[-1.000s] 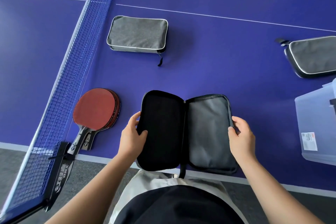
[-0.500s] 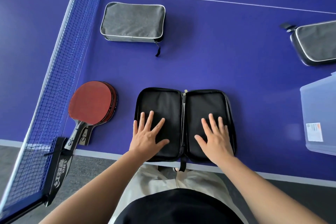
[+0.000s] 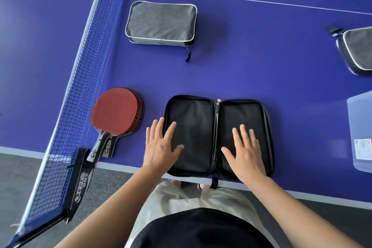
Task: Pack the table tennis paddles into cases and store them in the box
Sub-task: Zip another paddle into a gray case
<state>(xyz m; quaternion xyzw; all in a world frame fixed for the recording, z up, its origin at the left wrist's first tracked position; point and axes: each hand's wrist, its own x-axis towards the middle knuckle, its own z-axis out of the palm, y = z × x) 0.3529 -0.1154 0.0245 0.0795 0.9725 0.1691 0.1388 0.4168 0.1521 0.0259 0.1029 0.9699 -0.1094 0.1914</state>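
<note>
**Open case lying flat, paddles waiting beside it**

The open case (image 3: 218,136) is lying spread like a book at the lower middle of the frame, right at the near edge of the bench (image 3: 261,70), with both black linings facing up and nothing inside. The left hand (image 3: 161,147) is resting flat, fingers spread wide, across the outer edge of the case's left half, some fingers on the lining and some over the bench. The right hand (image 3: 244,150) is lying flat with fingers spread on the right half. Neither hand is holding anything.

The paddles (image 3: 117,112) are sitting stacked just left of the case, red face up, handles pointing toward the lower left near the net (image 3: 80,78) and its clamp (image 3: 80,183). They are apart from the case and untouched.

Judging from this, the step in hand is laying the case open and flat; no paddle is packed in it yet. The next move probably calls for the left hand reaching over to the stack, gripping a handle or blade edge, and laying the paddle inside one half so the blade is sitting within the zip line. The case will then need folding and zipping.

A closed grey case (image 3: 161,22) is lying at the upper middle, and another case (image 3: 358,50) is showing at the right edge, cut off by the frame. The box (image 3: 360,133), translucent plastic, is standing at the right edge below it, well apart from the paddles.
</note>
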